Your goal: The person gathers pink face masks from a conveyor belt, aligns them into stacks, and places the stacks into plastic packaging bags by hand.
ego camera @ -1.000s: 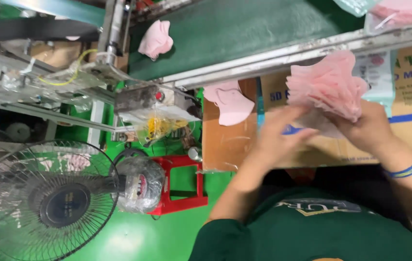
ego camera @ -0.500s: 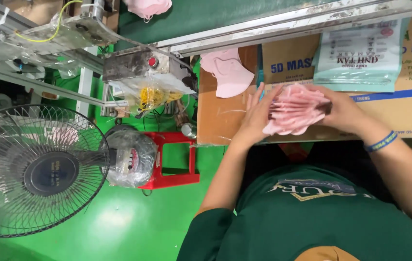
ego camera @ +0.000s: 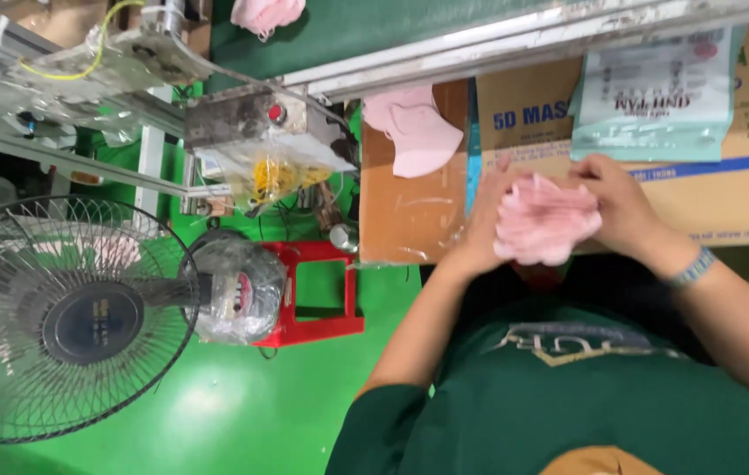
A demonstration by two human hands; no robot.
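Lowered since earlier frame: pink mask stack (ego camera: 543,220) now against cardboard box (ego camera: 445,176). Left hand (ego camera: 489,220) at 9 o'clock, right hand (ego camera: 621,207) at 3, both grips closed on stack. Squaring step, apparently; next needs firm, even pressure.

I see a bunched stack of soft pink face masks (ego camera: 543,220), edges fanned and crumpled. It sits pressed between my left hand (ego camera: 484,220) and right hand (ego camera: 622,207), touching both palms.

Mask factory packing line: green conveyor belt (ego camera: 410,26), cardboard cartons (ego camera: 533,114), floor fan (ego camera: 67,317).
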